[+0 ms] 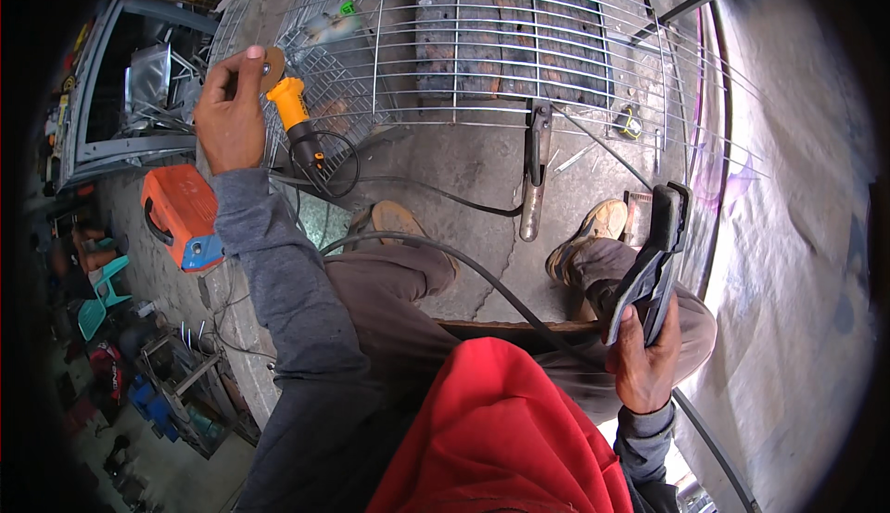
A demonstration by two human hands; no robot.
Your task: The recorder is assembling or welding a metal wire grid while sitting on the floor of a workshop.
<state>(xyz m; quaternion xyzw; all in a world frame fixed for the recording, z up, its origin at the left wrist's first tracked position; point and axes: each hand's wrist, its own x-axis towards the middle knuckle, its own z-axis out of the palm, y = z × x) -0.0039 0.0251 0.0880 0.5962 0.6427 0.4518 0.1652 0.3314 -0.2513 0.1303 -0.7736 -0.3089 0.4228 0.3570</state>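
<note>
My left hand [230,114] is at the left end of a metal wire grid [456,50], its fingers curled and the thumb pointing away from me. What lies inside those fingers is hidden. Just right of the thumb is the disc of a yellow and black angle grinder [291,110], lying among mesh pieces. In my right hand [646,355], above my right knee, is a black electrode holder [660,235]. A thin rod [603,148] runs from its jaw toward the grid's near edge. A metal ground clamp [535,165] bites that same edge, to the left of the rod.
Dark wooden boards [510,36] lie under the grid. An orange welding machine [183,215] stands at the left, near my forearm. Black cable [482,277] crosses over my legs. A tape measure [628,124] lies at the right, and a pale sheet [797,235] hangs beyond.
</note>
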